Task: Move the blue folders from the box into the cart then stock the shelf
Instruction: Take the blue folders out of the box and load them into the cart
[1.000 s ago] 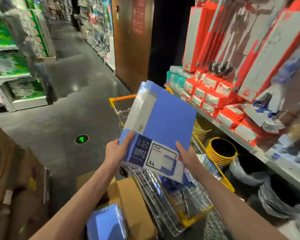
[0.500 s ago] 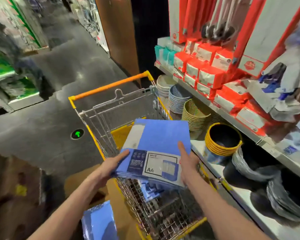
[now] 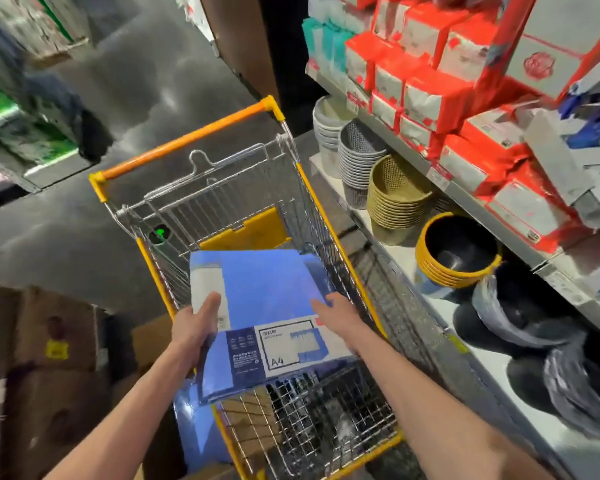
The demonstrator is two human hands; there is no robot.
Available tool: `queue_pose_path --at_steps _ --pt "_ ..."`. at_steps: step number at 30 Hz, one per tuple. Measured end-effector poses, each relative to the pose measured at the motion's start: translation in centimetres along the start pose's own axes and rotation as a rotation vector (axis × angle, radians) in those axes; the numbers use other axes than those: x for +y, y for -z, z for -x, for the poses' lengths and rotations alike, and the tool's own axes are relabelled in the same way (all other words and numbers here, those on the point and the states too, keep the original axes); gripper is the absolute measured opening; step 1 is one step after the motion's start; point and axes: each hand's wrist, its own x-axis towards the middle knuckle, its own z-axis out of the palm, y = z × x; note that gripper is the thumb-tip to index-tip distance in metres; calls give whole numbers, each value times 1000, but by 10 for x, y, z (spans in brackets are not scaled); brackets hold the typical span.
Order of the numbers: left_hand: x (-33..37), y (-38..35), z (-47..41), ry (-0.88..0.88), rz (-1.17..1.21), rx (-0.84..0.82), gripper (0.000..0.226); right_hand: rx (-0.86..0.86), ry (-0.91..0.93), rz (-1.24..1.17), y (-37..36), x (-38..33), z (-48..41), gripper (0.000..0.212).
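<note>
Here, blue folders [image 3: 267, 292] over cart rim [image 3: 152, 268].

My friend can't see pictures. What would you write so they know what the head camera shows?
The left hand and right hand hold blue folders flat over a wire cart. A box sits lower left; a shelf of baskets and red packs runs along the right.

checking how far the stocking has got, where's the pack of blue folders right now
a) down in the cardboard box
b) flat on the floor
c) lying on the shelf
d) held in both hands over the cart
D: the left hand and the right hand grip the pack of blue folders by its sides, over the wire basket of the cart.
</note>
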Motion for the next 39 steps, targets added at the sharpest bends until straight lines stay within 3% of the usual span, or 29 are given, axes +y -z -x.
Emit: queue_pose_path --at_steps 4,10,14,16,18,22,36,39 --pt "1 -21 -2 -60 -73 98 52 -4 12 163 3 9 -15 55" --pt "21 -59 0 -222 -164 108 36 79 -31 183 23 32 -38 43" --pt "32 -57 -17 -288 -260 122 67 108 -49 142 31 43 -48 23" --pt "32 -49 -29 -329 -289 140 77 107 -44 118 32 46 -55 27" --pt "39 -44 -30 -347 -279 142 76 107 -23 85 31 39 -62 34" --pt "56 -51 -16 -357 -266 130 60 153 18 90 28 9 -59 25" --pt "27 -165 -35 -139 -427 -98 24 96 23 209 64 9 -34 37" --pt "18 -164 -47 -75 -362 -170 37 91 45 235 51 9 -28 40"
